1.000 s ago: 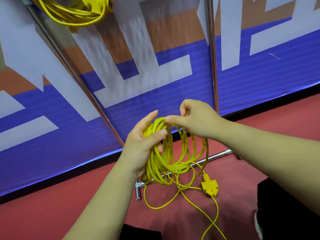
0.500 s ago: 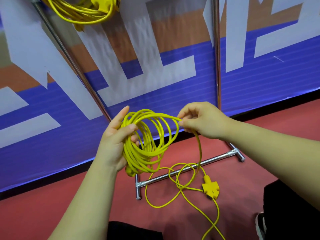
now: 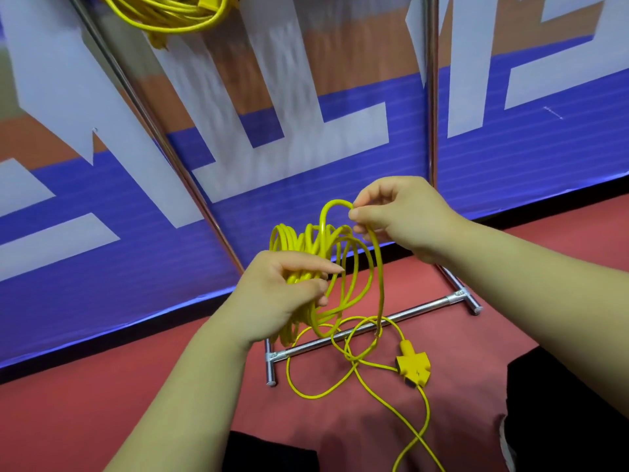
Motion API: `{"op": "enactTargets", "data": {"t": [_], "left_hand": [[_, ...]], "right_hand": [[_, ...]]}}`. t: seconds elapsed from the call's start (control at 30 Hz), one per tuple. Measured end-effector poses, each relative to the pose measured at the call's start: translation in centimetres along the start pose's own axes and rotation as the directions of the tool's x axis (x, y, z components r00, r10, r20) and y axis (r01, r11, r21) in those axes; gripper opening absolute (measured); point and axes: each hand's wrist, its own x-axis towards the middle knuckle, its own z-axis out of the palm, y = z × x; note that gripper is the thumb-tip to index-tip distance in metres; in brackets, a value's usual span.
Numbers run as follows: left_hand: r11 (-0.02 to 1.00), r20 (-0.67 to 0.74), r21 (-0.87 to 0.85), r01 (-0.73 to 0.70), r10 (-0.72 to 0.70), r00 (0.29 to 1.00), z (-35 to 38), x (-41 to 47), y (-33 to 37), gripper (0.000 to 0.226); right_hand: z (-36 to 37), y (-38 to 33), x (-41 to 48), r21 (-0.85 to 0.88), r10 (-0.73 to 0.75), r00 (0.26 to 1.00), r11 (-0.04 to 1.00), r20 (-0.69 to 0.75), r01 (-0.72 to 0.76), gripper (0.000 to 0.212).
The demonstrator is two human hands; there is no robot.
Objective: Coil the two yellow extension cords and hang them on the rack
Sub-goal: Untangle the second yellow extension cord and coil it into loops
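Red floor (image 3: 102, 386) meets a blue-and-white banner (image 3: 510, 165). The left hand (image 3: 282, 294) grips a yellow coil (image 3: 306, 247); the right hand (image 3: 405, 216) pinches its top loop just above. Loose cord (image 3: 354, 364) trails down to a socket (image 3: 413, 367) on the floor by the rack (image 3: 425, 306) foot. A second cord (image 3: 170, 15) hangs high by the rack's left pole.

right hand (image 3: 405, 216) raised, new loop (image 3: 335, 201) formed

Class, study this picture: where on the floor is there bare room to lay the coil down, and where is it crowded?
Free: the red floor left of the rack's left foot, below the banner; also the strip right of the rack's right foot. Crowded: in front of the base bar, where the cord's loose loops and socket block lie.
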Motion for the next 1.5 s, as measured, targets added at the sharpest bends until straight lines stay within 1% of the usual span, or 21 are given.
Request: {"op": "enactTargets", "data": {"t": [0.1, 0.17, 0.23, 0.33, 0.43, 0.47, 0.53, 0.57, 0.63, 0.73, 0.8, 0.87, 0.93, 1.0, 1.07, 1.13, 1.17, 1.23, 1.33, 1.43, 1.5], "left_hand": [[0.994, -0.069, 0.103, 0.045, -0.037, 0.997, 0.8, 0.7, -1.0, 0.037], [0.99, -0.135, 0.126, 0.067, -0.049, 0.99, 1.2, 1.3, -1.4, 0.037], [0.99, -0.147, 0.123, 0.073, -0.055, 0.988, 1.6, 1.6, -1.5, 0.031], [0.993, -0.078, 0.076, 0.086, -0.081, 0.994, 2.5, 1.8, -1.6, 0.017], [0.992, -0.023, -0.031, 0.119, -0.12, 0.993, 3.4, 2.1, -1.7, 0.013], [0.991, -0.004, -0.061, 0.122, -0.123, 0.992, 3.7, 2.2, -1.7, 0.015], [0.993, 0.011, -0.034, 0.116, -0.115, 0.993, 4.2, 2.7, -1.9, 0.026], [0.995, 0.022, 0.0, 0.103, -0.103, 0.994, 4.6, 2.9, -1.9, 0.025], [0.995, 0.068, 0.04, 0.087, -0.09, 0.994, 5.3, 3.1, -2.0, 0.018], [0.996, 0.096, 0.021, 0.082, -0.084, 0.992, 6.3, 3.4, -1.9, 0.003], [0.996, 0.054, 0.018, 0.082, -0.083, 0.995, 6.3, 3.7, -1.8, 0.007], [0.997, -0.037, 0.001, 0.073, -0.073, 0.997, 5.7, 4.0, -1.6, 0.013], [0.995, -0.15, -0.072, 0.065, -0.075, 0.986, 4.5, 4.1, -1.5, 0.019], [0.982, -0.223, -0.183, 0.043, -0.084, 0.971, 3.0, 4.1, -1.3, 0.02], [0.954, -0.263, -0.299, 0.006, -0.089, 0.961, 1.5, 3.9, -1.0, 0.019], [0.908, -0.304, -0.415, -0.05, -0.087, 0.949, 0.2, 3.5, -0.5, 0.018], [0.88, -0.322, -0.467, -0.088, -0.076, 0.944, -0.4, 3.4, -0.2, 0.017], [0.828, -0.357, -0.536, -0.166, -0.044, 0.933, -1.3, 3.1, 0.4, 0.012], [0.751, -0.405, -0.604, -0.267, -0.001, 0.914, -2.4, 2.8, 0.8, 0.01], [0.691, -0.405, -0.65, -0.315, 0.036, 0.914, -3.3, 2.6, 0.7, 0.013], [0.682, -0.411, -0.658, -0.32, 0.03, 0.911, -3.6, 2.6, 0.6, 0.013]], "right_hand": [[-0.2, -0.3, -0.2, 0.019, 0.049, 0.995, 0.999, 0.082, -0.051, 0.013], [-0.2, -0.6, -0.3, 0.093, 0.086, 0.99, 0.991, 0.111, -0.096, 0.013], [-0.1, -0.9, -0.3, 0.164, 0.109, 0.986, 0.978, 0.125, -0.129, 0.011], [0.1, -1.3, -0.5, 0.23, 0.118, 0.982, 0.961, 0.15, -0.151, 0.012], [0.2, -1.3, -0.5, 0.303, 0.13, 0.983, 0.939, 0.128, -0.164, 0.012], [0.2, -1.2, -0.5, 0.33, 0.135, 0.985, 0.929, 0.112, -0.165, 0.012], [0.2, -1.0, -0.4, 0.379, 0.14, 0.987, 0.911, 0.084, -0.161, 0.01], [0.3, -0.9, -0.4, 0.396, 0.14, 0.987, 0.904, 0.077, -0.159, 0.01], [0.4, -0.6, -0.5, 0.405, 0.135, 0.988, 0.901, 0.079, -0.155, 0.01], [0.2, -0.5, -0.6, 0.391, 0.122, 0.989, 0.909, 0.088, -0.147, 0.011], [-0.6, -0.7, -0.5, 0.355, 0.091, 0.991, 0.927, 0.099, -0.12, 0.012], [-1.7, -0.7, -0.3, 0.276, 0.049, 0.994, 0.958, 0.099, -0.075, 0.018], [-2.8, -0.1, -0.2, 0.122, -0.019, 0.996, 0.993, 0.087, 0.008, 0.026], [-3.5, 1.1, -0.1, -0.075, -0.067, 0.988, 0.994, 0.142, 0.078, 0.031], [-3.7, 2.7, -0.3, -0.308, -0.018, 0.965, 0.946, 0.261, 0.101, 0.031], [-3.2, 4.3, -0.5, -0.526, 0.064, 0.926, 0.837, 0.372, 0.153, 0.03], [-2.8, 5.0, -0.7, -0.58, 0.099, 0.907, 0.796, 0.41, 0.175, 0.03], [-1.8, 6.1, -1.1, -0.605, 0.128, 0.872, 0.767, 0.472, 0.214, 0.027], [-0.1, 7.4, -1.0, -0.572, 0.11, 0.832, 0.774, 0.543, 0.271, 0.022], [1.6, 8.5, -1.0, -0.541, 0.105, 0.839, 0.805, 0.534, 0.243, 0.02], [2.6, 9.2, -1.4, -0.499, 0.101, 0.856, 0.844, 0.507, 0.196, 0.028]]}}
